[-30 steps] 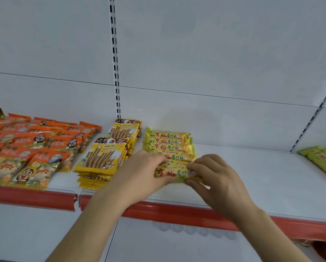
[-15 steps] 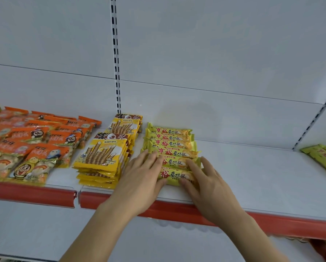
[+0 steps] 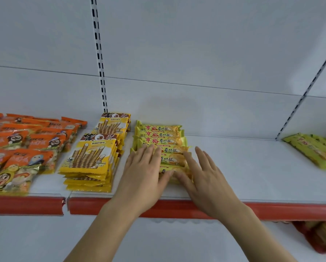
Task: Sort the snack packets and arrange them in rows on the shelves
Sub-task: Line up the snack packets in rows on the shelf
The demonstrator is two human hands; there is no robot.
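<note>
A row of yellow-green snack bars (image 3: 159, 140) lies flat on the white shelf (image 3: 243, 167), overlapping from far to near. Left sit stacked yellow wafer-roll packets (image 3: 90, 157), then orange packets (image 3: 26, 146); far right, seemingly similar green bars (image 3: 313, 150).

The white shelf (image 3: 243, 167) lies bare to the right of the row of yellow bars (image 3: 159, 138), as far as the green packets (image 3: 313, 150) at the far right. To the left, stacked wafer-roll packets (image 3: 90, 157) sit just beside the row, with only a thin gap between. Orange snack bags (image 3: 26, 144) crowd the next bay. Both hands, left hand (image 3: 145, 171) and right hand (image 3: 207, 178), lie flat over the row's front. Above the packets the space before the back wall (image 3: 196, 53) is open.
</note>
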